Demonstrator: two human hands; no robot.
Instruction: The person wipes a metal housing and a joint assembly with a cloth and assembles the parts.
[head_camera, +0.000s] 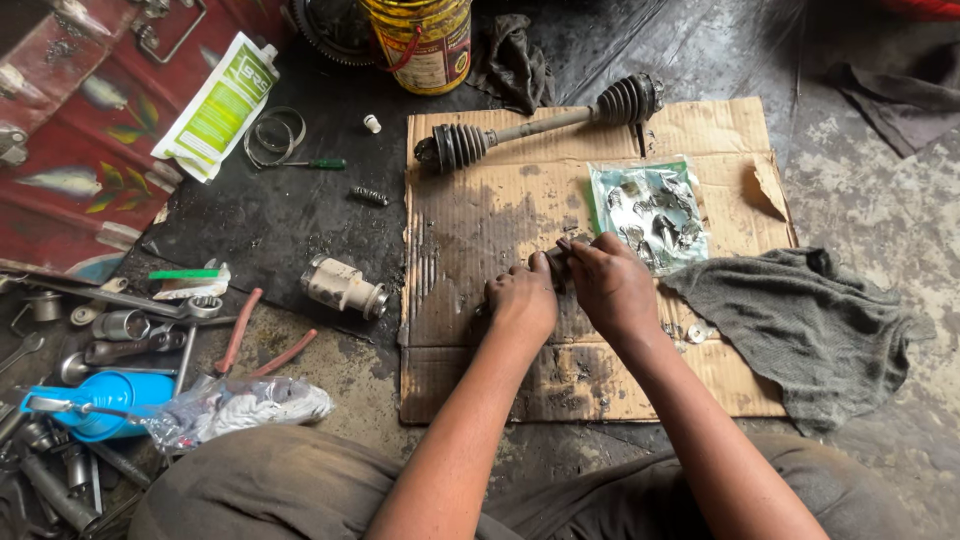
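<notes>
Both hands, left hand (522, 298) and right hand (610, 283), have fingers clamped on a small dark part (556, 262) over cardboard (480, 215); a plastic bag (650, 210) holds greasy metal pieces.

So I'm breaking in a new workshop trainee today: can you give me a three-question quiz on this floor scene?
1. True or false: the drive shaft with two ribbed rubber boots lies along the far edge of the cardboard sheet.
2. What lies just right of the right hand?
A. a grey rag
B. a blue funnel
C. a yellow bucket
3. Fill in: both hands, left hand included, meet on a small dark ___ over the cardboard.

Key: 1 true. 2 A, the grey rag. 3 part; too hidden to tell its kind.
</notes>
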